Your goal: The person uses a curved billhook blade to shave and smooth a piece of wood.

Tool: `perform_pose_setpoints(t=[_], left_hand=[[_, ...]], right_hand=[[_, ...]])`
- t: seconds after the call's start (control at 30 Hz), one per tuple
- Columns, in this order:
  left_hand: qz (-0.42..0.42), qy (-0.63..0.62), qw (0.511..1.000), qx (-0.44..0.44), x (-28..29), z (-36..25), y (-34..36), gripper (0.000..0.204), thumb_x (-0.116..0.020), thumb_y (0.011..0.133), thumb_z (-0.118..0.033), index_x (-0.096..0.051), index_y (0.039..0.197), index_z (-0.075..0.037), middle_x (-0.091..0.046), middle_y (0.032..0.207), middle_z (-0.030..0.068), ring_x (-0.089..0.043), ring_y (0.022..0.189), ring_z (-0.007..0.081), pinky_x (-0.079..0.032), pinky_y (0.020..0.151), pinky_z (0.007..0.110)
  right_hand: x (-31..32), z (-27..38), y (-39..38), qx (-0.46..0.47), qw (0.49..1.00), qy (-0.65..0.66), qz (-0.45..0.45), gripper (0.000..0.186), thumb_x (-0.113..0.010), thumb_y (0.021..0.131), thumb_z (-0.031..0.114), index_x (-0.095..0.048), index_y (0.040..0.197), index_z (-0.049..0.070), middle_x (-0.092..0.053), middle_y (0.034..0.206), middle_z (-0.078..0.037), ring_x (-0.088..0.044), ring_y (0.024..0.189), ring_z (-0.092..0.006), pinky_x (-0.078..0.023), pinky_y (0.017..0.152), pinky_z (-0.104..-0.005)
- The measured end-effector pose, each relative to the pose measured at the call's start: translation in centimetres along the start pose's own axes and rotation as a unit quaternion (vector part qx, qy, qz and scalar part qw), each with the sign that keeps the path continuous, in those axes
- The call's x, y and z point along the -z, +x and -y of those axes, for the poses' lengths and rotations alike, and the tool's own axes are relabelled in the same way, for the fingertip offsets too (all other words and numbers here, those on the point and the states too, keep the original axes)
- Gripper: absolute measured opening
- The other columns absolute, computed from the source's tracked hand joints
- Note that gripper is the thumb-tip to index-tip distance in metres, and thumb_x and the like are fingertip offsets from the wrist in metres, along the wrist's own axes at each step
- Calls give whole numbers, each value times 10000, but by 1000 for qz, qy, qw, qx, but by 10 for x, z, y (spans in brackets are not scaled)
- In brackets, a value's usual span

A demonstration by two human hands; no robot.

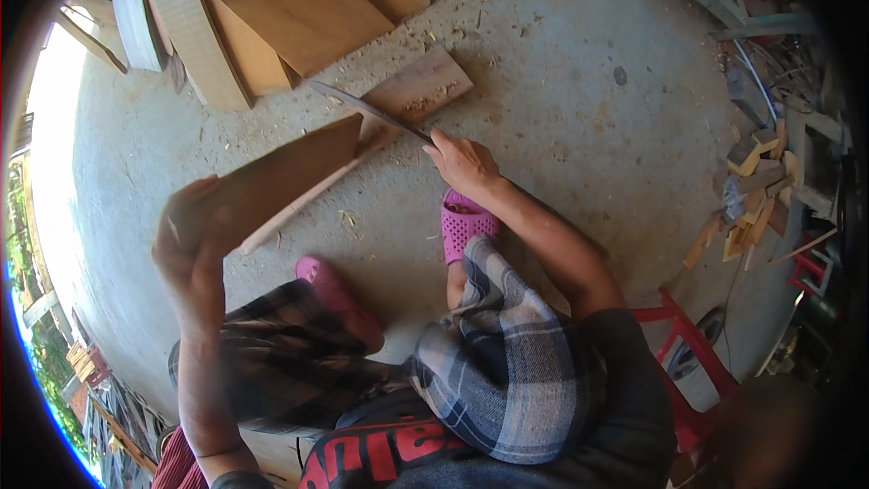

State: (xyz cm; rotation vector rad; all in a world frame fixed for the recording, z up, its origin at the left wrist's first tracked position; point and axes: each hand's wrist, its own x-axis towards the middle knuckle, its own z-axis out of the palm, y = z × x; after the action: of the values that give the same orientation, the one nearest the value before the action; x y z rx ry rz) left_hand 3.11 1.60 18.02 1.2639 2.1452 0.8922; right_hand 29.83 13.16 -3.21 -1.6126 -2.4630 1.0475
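Floor (597, 136) right of right hand (466, 163) offers the widest passage, bounded on the right by offcuts (753, 204). Far left: panels (281, 4) block. Left of right hand: blade (376, 112) and board (285, 170) bar the way, plank (430, 81) lying low beneath. Near: pink clogs (464, 228) limit reach; floor strip passes between them. Near right: red chair (670, 310) obstructs.

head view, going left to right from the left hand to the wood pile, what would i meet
Left hand, held board, long thin dark tool, right hand, pile of wood pieces.
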Motion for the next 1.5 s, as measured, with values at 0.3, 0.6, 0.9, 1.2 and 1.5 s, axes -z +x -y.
perform_pose_setpoints(t=[0.3, 0.6, 0.9, 1.2, 1.5], left_hand=[[-9, -1, 1000, -25, -3, 4, -8, 311, -647, 862, -99, -627, 1146, 25, -677, 1061, 99, -612, 995, 169, -461, 905, 295], [5, 35, 998, -56, -3, 4, -12, 290, -646, 885, -109, -629, 1144, 21, -675, 1064, 100, -609, 1004, 160, -450, 914, 282], [2, 47, 997, -62, -3, -8, -11, 302, -654, 880, -110, -623, 1147, 27, -684, 1064, 110, -619, 1013, 165, -458, 910, 291], [-21, 19, 999, -45, -3, 4, -16, 305, -658, 871, -122, -624, 1132, 33, -685, 1063, 120, -617, 1018, 179, -455, 926, 305], [-22, 8, 999, -46, -2, 3, -22, 283, -662, 873, -107, -633, 1116, 35, -684, 1039, 110, -614, 1008, 168, -452, 919, 298]], right_hand=[[2, 2, -4, 188, 965, 119, -138, 212, -550, 973, 258, -505, 959, 51, -646, 715, -192, -647, 699, -420, -502, 579, -516], [4, -1, 1, 103, 989, 35, -96, 230, -561, 967, 288, -526, 993, 62, -651, 726, -195, -654, 703, -419, -510, 580, -503], [5, 1, 0, 57, 998, -27, 11, 230, -572, 963, 257, -512, 960, 35, -638, 690, -187, -648, 660, -405, -500, 533, -487], [4, 0, -7, 179, 970, 109, -122, 239, -546, 975, 275, -512, 944, 41, -646, 721, -193, -646, 679, -418, -503, 576, -510], [-7, -10, -5, 83, 995, 28, -51, 254, -496, 989, 316, -495, 1007, 62, -658, 741, -187, -665, 727, -402, -515, 612, -510]])
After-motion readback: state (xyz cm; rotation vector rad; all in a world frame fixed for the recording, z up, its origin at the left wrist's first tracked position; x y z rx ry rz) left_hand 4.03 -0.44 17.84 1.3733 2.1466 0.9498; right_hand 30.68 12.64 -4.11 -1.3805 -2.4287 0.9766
